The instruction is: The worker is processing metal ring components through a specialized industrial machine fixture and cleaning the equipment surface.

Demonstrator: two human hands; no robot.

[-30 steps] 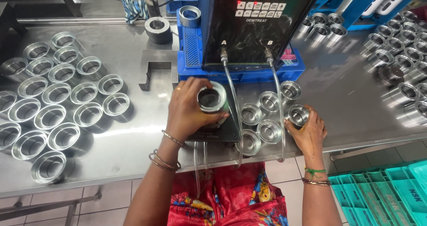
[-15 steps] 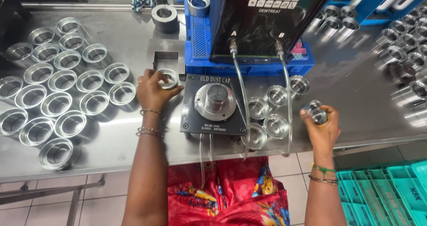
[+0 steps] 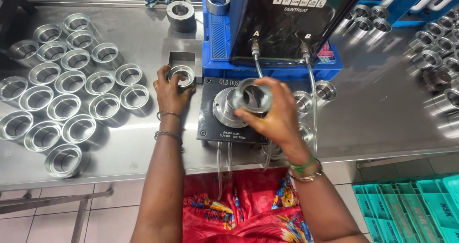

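Leftmost, a cluster of metal rings [image 3: 71, 87] stands on the steel table [image 3: 382, 104], bores facing up, packed close in rough rows. Right of the cluster, the left hand [image 3: 169, 92] rests on the table with its fingers curled around one ring [image 3: 181, 75]; that ring sits upright just in front of a small square metal block [image 3: 182, 59], and the fingers are clamped on its outer wall. Next comes a black fixture plate [image 3: 215, 123] with a round metal seat [image 3: 224, 107] at its centre, thin tubes running from it toward the table edge. The right hand [image 3: 277, 118] hovers directly over that seat, fingers and thumb closed on a second ring [image 3: 255, 95]. This ring is tilted, its bore turned toward the camera, so its axis leans away from the vertical axis of the seat below. The right hand is plainly the nearer one to the seat; the left is beside the plate, apart from it. Behind stands a dark control box [image 3: 287, 28] on a blue crate [image 3: 220, 47]. Farther right, more rings [image 3: 440, 47] lie on the table.
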